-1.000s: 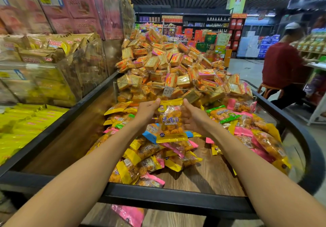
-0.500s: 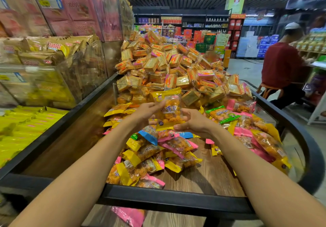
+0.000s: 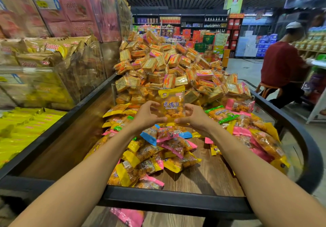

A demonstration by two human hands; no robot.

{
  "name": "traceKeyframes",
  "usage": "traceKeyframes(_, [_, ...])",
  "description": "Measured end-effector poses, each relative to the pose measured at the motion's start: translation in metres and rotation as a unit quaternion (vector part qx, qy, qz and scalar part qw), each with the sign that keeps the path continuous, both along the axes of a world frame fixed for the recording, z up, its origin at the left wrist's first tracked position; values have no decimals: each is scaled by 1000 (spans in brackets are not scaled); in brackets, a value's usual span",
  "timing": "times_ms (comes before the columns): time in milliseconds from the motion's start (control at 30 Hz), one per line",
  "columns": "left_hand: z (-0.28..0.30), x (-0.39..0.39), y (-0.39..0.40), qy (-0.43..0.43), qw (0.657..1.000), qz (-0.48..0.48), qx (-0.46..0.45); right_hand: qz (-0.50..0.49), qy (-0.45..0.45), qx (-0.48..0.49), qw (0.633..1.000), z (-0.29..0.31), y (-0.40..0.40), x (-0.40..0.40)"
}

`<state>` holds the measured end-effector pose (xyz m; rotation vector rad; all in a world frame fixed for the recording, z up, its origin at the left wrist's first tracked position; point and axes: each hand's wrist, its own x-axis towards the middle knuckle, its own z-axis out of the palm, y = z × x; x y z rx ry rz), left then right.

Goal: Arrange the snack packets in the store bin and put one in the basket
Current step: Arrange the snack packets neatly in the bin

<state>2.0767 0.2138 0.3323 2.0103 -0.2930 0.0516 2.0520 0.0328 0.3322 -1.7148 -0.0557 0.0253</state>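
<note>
A yellow snack packet [image 3: 171,103] with blue lettering stands upright above the bin, against the clear divider. My left hand [image 3: 147,115] grips its left side and my right hand [image 3: 191,116] grips its right side, fingers curled around the edges. Below them lies a loose heap of yellow, pink, blue and green snack packets [image 3: 158,149] on the wooden floor of the store bin [image 3: 176,202]. No basket is in view.
A clear divider [image 3: 220,92] separates the bin from a tall pile of orange biscuit packs [image 3: 167,62]. Clear boxes of yellow and pink packets [image 3: 53,50] stand at the left. A pink packet [image 3: 128,216] lies below the bin. A seated person [image 3: 284,67] is at the right.
Both hands have lifted the yellow packet up and away from the heap, from low over the packets to upright against the divider.
</note>
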Motion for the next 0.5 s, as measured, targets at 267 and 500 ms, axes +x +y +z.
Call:
traceKeyframes(267, [5, -5, -14, 106, 973, -45, -200, -34, -155, -201, 967, -7, 23, -3])
traceKeyframes(500, [5, -2, -5, 167, 957, -30, -234, -44, -226, -282, 931, 0, 36, -17])
